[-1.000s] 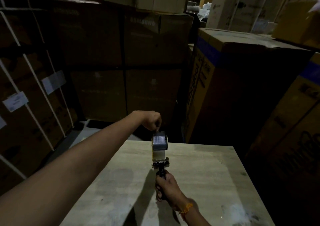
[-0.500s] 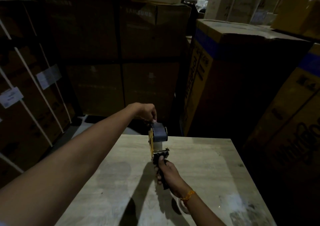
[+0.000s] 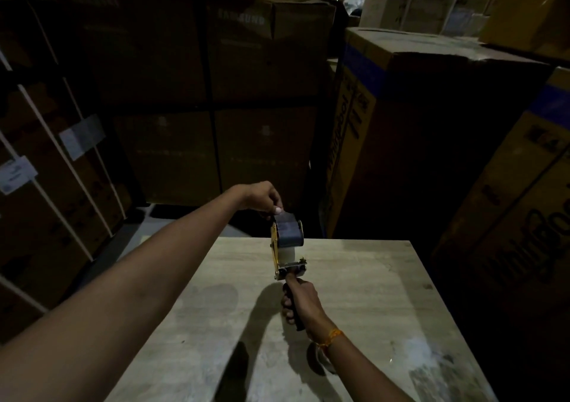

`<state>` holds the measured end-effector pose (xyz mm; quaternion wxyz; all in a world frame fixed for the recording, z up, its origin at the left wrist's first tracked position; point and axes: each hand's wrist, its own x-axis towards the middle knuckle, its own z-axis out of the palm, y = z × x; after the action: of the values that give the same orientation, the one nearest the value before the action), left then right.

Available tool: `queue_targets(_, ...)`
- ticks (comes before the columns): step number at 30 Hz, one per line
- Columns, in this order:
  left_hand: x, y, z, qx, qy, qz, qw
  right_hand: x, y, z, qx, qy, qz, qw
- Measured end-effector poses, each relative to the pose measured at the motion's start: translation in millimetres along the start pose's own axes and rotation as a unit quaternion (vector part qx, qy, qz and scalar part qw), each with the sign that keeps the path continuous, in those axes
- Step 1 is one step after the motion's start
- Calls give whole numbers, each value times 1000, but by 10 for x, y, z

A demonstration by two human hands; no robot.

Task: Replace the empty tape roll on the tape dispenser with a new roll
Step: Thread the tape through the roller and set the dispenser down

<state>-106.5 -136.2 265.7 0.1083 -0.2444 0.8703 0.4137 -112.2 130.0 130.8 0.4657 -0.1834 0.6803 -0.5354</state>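
A tape dispenser with a yellow side plate and a black handle is held above a light wooden table. My right hand is shut around the handle, and an orange band shows on that wrist. A tape roll sits on the dispenser's far end. My left hand reaches over the far end and pinches the top of the roll or its loose tape end with its fingertips.
Large cardboard boxes stand all around: strapped boxes on the left, stacked boxes behind the table, tall printed boxes on the right. A pale stain marks the table's near right part. The room is dim.
The dispenser has tilted a little, so its yellow side plate now shows. My left hand stays pinched at the top of the roll. The view has shifted slightly.
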Motion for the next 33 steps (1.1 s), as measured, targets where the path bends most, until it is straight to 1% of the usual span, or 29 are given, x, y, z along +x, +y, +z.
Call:
queue_targets(7,-64,130,-133,-64,-34,-27,997,-42,-2,25,25,-2,9,1000)
queue_targets(14,-54,176,-163,-61,-27,-46,997,-155,-65,106,13,9,-26,1000)
queue_targets(20,-56,100,-111,-41,8,-45,998,-151,-112,144,1,12,-22,1000)
queue_targets(26,-77,-52,-110,-81,37,-62,994,-98,-100,130,3,26,-21,999)
queue_targets(30,-72,-262,30,-102,91,-74,988,-33,-84,110,21,27,14,999)
queue_targets(33,-71,-489,269,-96,123,-83,984,-3,-24,72,-20,3,0,1000)
